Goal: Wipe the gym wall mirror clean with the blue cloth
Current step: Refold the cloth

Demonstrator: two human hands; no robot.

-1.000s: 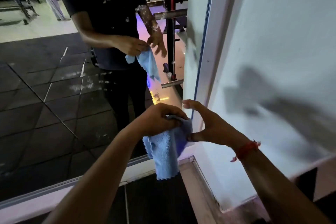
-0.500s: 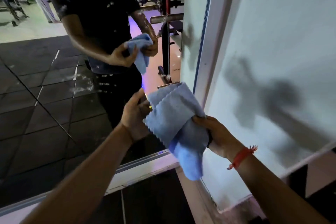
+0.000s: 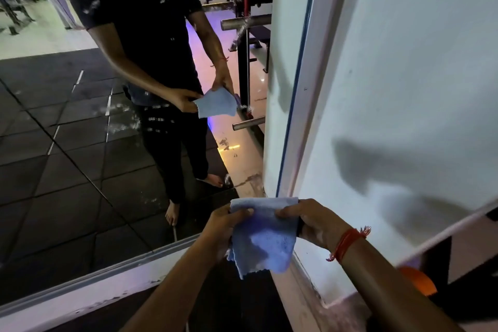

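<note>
Both hands pinch the blue cloth's top edge, low before the mirror's corner.

Left hand (image 3: 225, 226) and right hand (image 3: 314, 221) curl thumbs and fingers over a folded, fuzzy cloth (image 3: 262, 240) stretched between them, its scalloped lower edge hanging free. Beyond the hands, the mirror (image 3: 80, 170) is smeared with streaks; a red thread (image 3: 346, 244) circles the right wrist.

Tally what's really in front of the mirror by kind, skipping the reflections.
Blue cloth: 1
Hands gripping it, left hand and right hand: 2
Red wrist thread: 1
Orange object at lower right: 1
Total: 5
</note>
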